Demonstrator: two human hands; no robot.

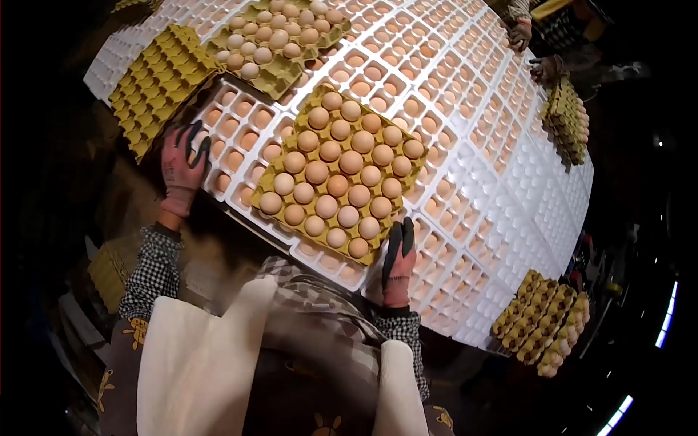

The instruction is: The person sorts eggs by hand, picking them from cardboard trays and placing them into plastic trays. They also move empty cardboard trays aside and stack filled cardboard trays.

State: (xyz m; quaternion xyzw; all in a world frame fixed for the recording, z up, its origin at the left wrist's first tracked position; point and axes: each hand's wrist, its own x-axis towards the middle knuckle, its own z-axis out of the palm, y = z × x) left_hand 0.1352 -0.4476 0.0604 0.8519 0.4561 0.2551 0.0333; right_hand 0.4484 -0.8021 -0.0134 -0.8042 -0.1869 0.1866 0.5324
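A yellow egg tray (273,180) full of brown eggs lies in front of me, over the white plastic trays. My left hand (185,171), in a pink and black glove, is at the near left edge of a white tray (231,171) holding eggs. Its thumb and fingers are closed around a pale egg (197,142). My right hand (398,261), gloved the same way, is beside the near right corner of the yellow tray. Its fingers stretch forward along that edge, and the palm side is hidden.
Another egg-filled tray (280,81) and a bare yellow tray (156,80) lie at the back left. A tray stack (542,316) sits at the right corner, another stack (563,120) farther back. Another person's gloved hands (545,67) are at the far right edge.
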